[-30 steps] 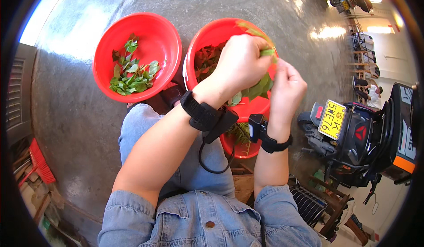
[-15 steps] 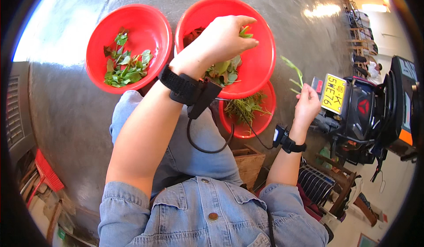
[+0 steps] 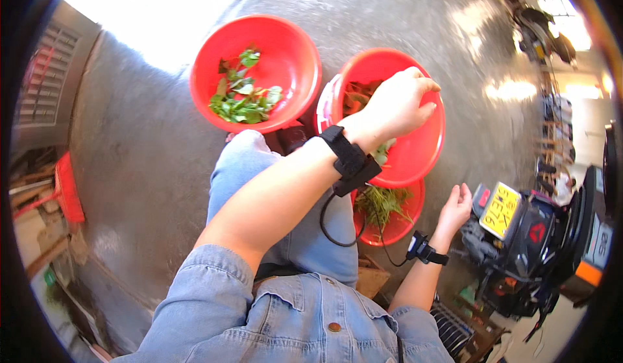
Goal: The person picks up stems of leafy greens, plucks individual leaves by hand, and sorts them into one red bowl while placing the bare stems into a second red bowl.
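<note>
My left hand [image 3: 400, 103] is over the middle red basin [image 3: 425, 149], its thumb and index finger apart; nothing shows between them, though the palm side is hidden. Leafy scraps [image 3: 358, 96] lie in that basin, partly behind the hand and wrist. On the right, my right hand [image 3: 456, 208] is raised with fingers apart and holds nothing I can see. Nearest to it, a smaller red basin [image 3: 415, 201] holds thin green stems with leaves [image 3: 384, 205]. At the left, another red basin [image 3: 295, 58] contains loose green leaves [image 3: 243, 103].
A parked motorbike [image 3: 519, 233] with a yellow plate stands at the right, close to my right hand. Below the stem basin is a wooden box [image 3: 371, 277]. A red broom [image 3: 69, 188] is at the far left. Wrist straps and a cable [image 3: 324, 220] cross my lap.
The green stem that my right hand held is no longer in it, and its fingers have parted. The green bits at my left fingers no longer show. The whole view has shifted.
</note>
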`<state>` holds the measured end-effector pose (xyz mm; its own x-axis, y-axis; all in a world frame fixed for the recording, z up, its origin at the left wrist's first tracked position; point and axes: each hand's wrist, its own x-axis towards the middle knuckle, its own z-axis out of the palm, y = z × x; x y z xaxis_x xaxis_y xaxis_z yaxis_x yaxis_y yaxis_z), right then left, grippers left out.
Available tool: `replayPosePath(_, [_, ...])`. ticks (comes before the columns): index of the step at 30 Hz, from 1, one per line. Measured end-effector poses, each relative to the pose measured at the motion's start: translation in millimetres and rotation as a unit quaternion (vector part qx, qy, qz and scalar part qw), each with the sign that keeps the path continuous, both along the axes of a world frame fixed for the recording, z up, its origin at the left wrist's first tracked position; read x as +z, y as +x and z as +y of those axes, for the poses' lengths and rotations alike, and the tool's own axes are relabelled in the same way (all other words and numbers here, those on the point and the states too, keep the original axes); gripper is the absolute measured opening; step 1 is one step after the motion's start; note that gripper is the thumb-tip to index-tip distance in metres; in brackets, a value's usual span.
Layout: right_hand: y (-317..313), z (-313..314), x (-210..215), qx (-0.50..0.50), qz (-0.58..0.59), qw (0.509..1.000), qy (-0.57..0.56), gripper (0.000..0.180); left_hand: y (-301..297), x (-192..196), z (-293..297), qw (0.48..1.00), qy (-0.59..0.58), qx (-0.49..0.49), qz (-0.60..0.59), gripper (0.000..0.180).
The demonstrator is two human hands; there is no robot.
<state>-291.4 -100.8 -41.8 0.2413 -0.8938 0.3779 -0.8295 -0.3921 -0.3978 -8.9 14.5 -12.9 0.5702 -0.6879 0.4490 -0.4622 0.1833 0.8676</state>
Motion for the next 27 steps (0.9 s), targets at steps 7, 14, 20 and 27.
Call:
replayPosePath(7, [191.1,52.9,1.2,0.316,-0.171,0.924,0.135,0.029,72.8,-13.3,70.5,0.958,0.020,0.283,0.050,0.021])
replayPosePath(14, [351.1,130.5,-115.2,0.544,-0.027,0.786,0.291,0.034,156.1,17.2,160.4,0.848,-0.192,0.363,0.334,0.020])
replayPosePath(20, [388.6,140.3,-244.5,0.613,0.273,0.678,0.300,0.025,170.6,16.3,182.2,0.832,-0.191,0.396,0.338,0.017])
replayPosePath(27, [377.9,185.3,-278.1,0.638,0.360,0.639,0.235,0.029,179.2,16.4,207.4,0.843,-0.162,0.400,0.321,0.016])
